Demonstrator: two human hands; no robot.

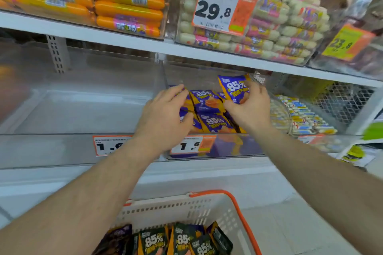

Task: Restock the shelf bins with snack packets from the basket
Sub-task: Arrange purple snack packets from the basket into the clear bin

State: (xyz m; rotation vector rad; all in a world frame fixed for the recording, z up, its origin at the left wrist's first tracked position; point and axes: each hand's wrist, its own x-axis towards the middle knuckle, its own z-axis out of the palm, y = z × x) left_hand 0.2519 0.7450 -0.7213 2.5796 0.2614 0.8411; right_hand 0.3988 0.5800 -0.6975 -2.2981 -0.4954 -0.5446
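Reaching into middle bin (213, 147) w/ both hands. Bin = clear plastic, on lower shelf, holds purple packets (209, 109) marked 85%, piled loose. L hand (163, 114) rests on left side of pile, fingers spread and fairly straight over packets, thumb touching one near bin front; no clear grip. R hand (248, 107) pinches 1 purple packet (233, 89) by its lower right part, thumb under, fingers over its right edge; packet is upright, tilted a bit, raised above pile at bin's back right. Hands apart, pile between them.

Price tag (187, 145) reading 1.6 on bin front. 2nd tag (107, 145) just left of bin, on front of left bin (62, 109), partly hidden by L forearm. Right of bin: bin w/ small white sticks (300, 116), blue/yellow labels.

Above bin, upper shelf: orange sausages (124, 2) up-left, pale sausage packs (279, 33) straight above w/ tag 29.8 (217, 8), tag 23.8 (342, 44) up-right on a blurred bin.

Below bin, near cam: white basket (186, 209) w/ orange handle (238, 209), holding dark packets (178, 240) marked 85%, green-black w/ orange, plus 1 dark purple at their left. Basket sits between the 2 forearms, well apart from bin.
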